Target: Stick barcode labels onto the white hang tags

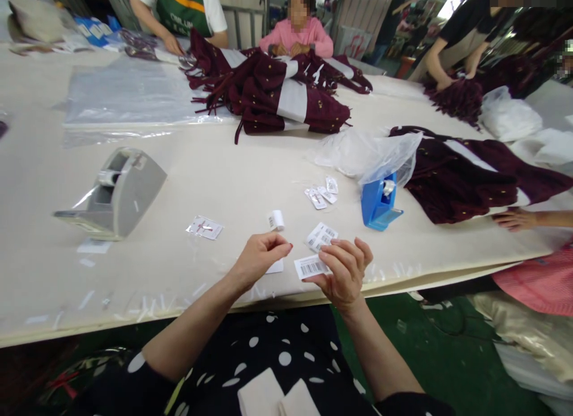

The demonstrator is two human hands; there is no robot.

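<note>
My right hand [347, 270] grips a white barcode label [310, 267] between thumb and fingers, just above the table's near edge. To its left my left hand [262, 258] is closed in a pinch; whatever its fingertips hold is too small to make out. Beyond the hands lie a curled white label [276, 220] and a sheet of barcode labels [321, 236]. Several small tags [321, 194] form a loose group farther back. A printed tag in clear plastic [205, 227] rests left of my left hand.
A grey tape dispenser [134, 195] stands left, a blue one [378, 204] right beside a clear plastic bag [367, 153]. Maroon garment bundles [290, 99] and plastic sheets [129, 94] lie across the table [242, 165]. People work opposite; another person's hand [514, 219] rests at the right.
</note>
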